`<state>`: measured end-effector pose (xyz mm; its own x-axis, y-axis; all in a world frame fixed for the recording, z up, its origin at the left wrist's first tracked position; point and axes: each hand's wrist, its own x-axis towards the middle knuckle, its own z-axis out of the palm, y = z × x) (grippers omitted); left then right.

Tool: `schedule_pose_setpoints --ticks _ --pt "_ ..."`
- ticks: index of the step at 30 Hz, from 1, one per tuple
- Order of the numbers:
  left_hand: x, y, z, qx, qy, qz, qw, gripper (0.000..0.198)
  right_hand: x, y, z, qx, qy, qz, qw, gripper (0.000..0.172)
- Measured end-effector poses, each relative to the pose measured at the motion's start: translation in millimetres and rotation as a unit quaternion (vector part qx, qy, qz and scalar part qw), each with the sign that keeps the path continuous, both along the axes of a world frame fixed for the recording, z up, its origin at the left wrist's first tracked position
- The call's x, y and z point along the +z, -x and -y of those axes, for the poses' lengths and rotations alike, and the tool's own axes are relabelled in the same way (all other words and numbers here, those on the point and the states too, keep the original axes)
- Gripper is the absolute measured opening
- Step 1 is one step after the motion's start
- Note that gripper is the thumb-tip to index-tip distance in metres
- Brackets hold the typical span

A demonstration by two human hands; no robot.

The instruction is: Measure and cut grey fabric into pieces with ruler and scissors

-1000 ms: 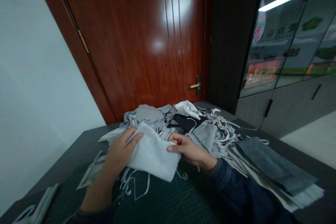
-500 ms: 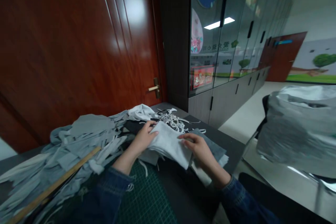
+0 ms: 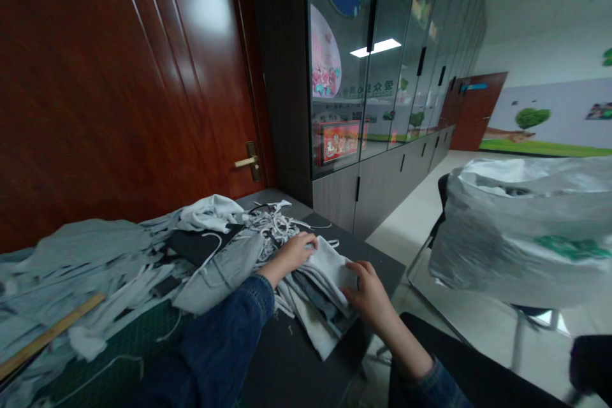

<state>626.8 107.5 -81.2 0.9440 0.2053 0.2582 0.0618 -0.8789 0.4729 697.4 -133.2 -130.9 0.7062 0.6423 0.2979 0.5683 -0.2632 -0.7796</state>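
Note:
A folded white cloth (image 3: pixel 329 262) lies over a stack of grey and off-white cloth pieces (image 3: pixel 319 313) near the table's right edge. My left hand (image 3: pixel 295 251) has its fingers bent over the left side of the white cloth. On the opposite side, my right hand (image 3: pixel 369 293) grips the cloth's edge between thumb and fingers. Left of the stack is a grey cloth piece (image 3: pixel 224 271). Behind my left hand sits a tangle of thin pale strips (image 3: pixel 276 224).
Loose grey cloth strips (image 3: pixel 95 245) cover the table's left part, with a wooden stick (image 3: pixel 52 335) across them. A green cutting mat (image 3: pixel 157 331) is partly covered. Beyond the table stand a door (image 3: pixel 143 89) and cabinets (image 3: pixel 335 204). A large plastic bag (image 3: pixel 516 236) is at right.
Both hands have carried the white cloth rightwards onto the stack at the table's right edge. The view has turned right, and the grey piece left of the stack now shows.

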Motion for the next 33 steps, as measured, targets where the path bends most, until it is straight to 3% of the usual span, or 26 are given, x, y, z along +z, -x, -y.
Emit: schedule_pose_setpoints --ticks 3,6,9,13,18,25,30,33 --pt "8.1 -1.2 1.9 -0.007 -0.042 -0.027 0.999 0.024 1.5 11.1 4.6 -0.012 0.072 0.078 0.994 0.048" --pt "19.5 -1.4 16.9 -0.015 -0.088 -0.041 0.995 0.032 10.7 21.8 3.4 -0.075 0.155 0.165 0.971 0.043" --pt "19.9 1.9 42.3 -0.031 -0.115 -0.078 0.99 0.05 13.0 27.3 -6.0 -0.076 0.16 0.258 0.95 0.051" --pt "3.7 8.6 66.6 -0.035 -0.111 -0.176 0.977 0.062 -16.3 27.7 -19.4 -0.003 0.141 0.302 0.943 0.059" --pt "-15.0 12.2 63.0 -0.029 -0.082 -0.216 0.973 0.071 -68.7 24.5 -20.1 0.03 0.104 0.345 0.932 0.088" --pt "-21.0 15.2 64.2 -0.034 -0.051 -0.199 0.978 0.076 -75.9 23.4 -16.2 0.017 0.131 0.384 0.914 0.102" --pt "-0.7 34.7 74.8 -0.054 -0.053 -0.181 0.981 0.073 -82.0 13.9 -20.7 -0.001 0.177 0.357 0.917 0.104" --pt "25.1 71.4 73.0 -0.082 -0.045 -0.168 0.981 0.072 -65.6 20.4 -30.6 -0.055 0.195 0.368 0.907 0.097"
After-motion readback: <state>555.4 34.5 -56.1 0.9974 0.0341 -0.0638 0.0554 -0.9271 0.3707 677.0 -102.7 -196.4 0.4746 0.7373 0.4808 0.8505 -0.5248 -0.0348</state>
